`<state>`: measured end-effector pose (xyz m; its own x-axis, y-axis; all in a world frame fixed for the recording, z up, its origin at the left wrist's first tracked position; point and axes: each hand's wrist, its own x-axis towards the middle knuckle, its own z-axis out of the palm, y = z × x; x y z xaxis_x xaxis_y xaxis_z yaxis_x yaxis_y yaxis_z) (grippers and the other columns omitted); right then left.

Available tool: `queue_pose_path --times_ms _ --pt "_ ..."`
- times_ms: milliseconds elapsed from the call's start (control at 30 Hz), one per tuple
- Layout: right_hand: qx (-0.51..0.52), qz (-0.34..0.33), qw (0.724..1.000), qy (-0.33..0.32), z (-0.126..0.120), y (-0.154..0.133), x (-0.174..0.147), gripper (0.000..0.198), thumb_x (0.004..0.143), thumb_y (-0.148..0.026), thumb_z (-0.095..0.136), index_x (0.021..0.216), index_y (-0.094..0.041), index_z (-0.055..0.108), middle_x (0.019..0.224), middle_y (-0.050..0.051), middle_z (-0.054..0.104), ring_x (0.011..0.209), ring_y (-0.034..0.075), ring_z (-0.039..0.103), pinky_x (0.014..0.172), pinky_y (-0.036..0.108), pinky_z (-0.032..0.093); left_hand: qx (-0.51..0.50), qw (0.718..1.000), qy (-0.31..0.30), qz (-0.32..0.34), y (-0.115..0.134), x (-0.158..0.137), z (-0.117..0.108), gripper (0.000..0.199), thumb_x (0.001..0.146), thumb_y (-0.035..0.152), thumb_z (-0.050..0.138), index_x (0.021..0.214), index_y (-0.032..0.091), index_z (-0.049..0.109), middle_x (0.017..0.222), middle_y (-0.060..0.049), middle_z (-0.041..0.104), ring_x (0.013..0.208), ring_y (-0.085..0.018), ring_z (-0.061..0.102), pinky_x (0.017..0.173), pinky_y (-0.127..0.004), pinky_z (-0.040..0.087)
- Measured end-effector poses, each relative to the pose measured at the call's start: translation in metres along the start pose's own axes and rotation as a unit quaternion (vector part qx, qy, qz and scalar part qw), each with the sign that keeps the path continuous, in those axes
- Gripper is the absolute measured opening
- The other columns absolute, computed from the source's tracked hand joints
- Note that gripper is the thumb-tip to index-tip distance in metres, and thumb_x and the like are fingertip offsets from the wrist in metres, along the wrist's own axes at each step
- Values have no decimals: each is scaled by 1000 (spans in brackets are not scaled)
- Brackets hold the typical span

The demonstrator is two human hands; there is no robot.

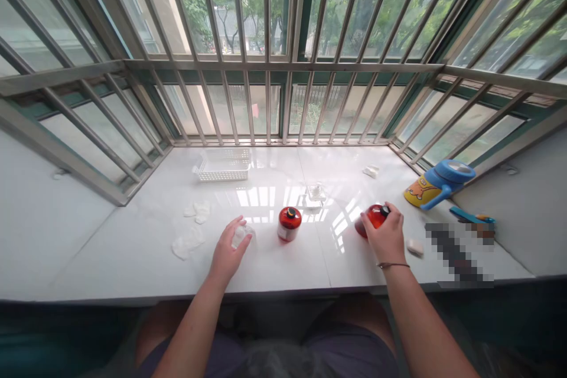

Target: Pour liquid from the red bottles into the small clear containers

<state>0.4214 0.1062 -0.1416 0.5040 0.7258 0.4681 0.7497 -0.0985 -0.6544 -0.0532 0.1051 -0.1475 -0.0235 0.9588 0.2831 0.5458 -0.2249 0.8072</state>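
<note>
**Two holds, well apart, on a glossy white tabletop (274,274)**

The person's left forearm (197,325) comes in over the near edge and slants up and inward to the left hand (228,251). That hand is low, back upward, its thumb and fingers curved around a small clear transparent piece (241,234); the space between them is only as wide as the piece, and how firmly it is gripped cannot be told.

On the other side, the right forearm (423,322) leans inward to the right hand (388,233), with a thin dark wristband (394,264) at the wrist. This hand is closed over a rounded red translucent bottle with a black cap (375,216), thumb on its left side and fingers bent around the far right, near the cap. Whether the bottle is upright or slightly tilted is unclear.

Between the hands, nearer the left, a second red bottle with a black cap and pale label (289,225) stands upright, untouched by either. Just behind it to the right sits a clear, squarish transparent item (316,194). A small whitish block (415,247) lies just beside the right wrist; beyond that hand is a blue-and-yellow handled mug (432,182).
</note>
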Motion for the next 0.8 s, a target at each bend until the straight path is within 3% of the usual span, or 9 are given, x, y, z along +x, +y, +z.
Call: queue_pose_path --times_ms 233,333,400,500,633,800 --pt "45 -18 998 -33 47 -12 48 87 85 -62 74 153 -16 42 151 22 46 141 38 49 121 55 41 -7 996 -19 81 -1 -6 16 40 109 46 52 141 26 63 151 -12 65 146 -29 59 126 -53 46" --pt "22 -48 998 -20 50 -24 50 96 85 -63 76 158 -15 34 163 27 35 154 42 36 127 63 31 -9 996 -25 81 3 -6 18 38 109 47 51 137 26 66 151 -12 65 146 -29 59 126 -53 46" --pt "3 -91 995 27 46 -36 35 95 90 -61 73 160 -15 29 168 28 26 161 44 24 130 69 23 -14 997 -30 66 7 -6 18 36 109 47 50 132 25 68 152 -12 64 145 -29 59 125 -52 46" --pt "28 -156 985 64 38 -62 -9 75 101 -50 65 160 -19 30 167 26 31 162 41 28 127 69 30 -23 998 -38 39 13 -7 17 36 109 50 50 127 24 69 152 -12 64 146 -29 59 125 -50 45" --pt "110 -180 977 -26 36 -98 -81 61 104 -40 61 158 -25 37 164 21 42 158 39 38 126 67 36 -32 998 -46 17 16 -6 15 37 108 52 51 123 24 70 153 -12 64 145 -29 59 124 -48 46" --pt "194 -140 954 -181 59 -126 -125 73 102 -45 67 163 -26 32 168 19 40 159 38 39 125 65 41 -38 997 -65 2 18 -4 11 35 106 52 55 121 25 71 154 -11 64 143 -30 61 122 -45 48"
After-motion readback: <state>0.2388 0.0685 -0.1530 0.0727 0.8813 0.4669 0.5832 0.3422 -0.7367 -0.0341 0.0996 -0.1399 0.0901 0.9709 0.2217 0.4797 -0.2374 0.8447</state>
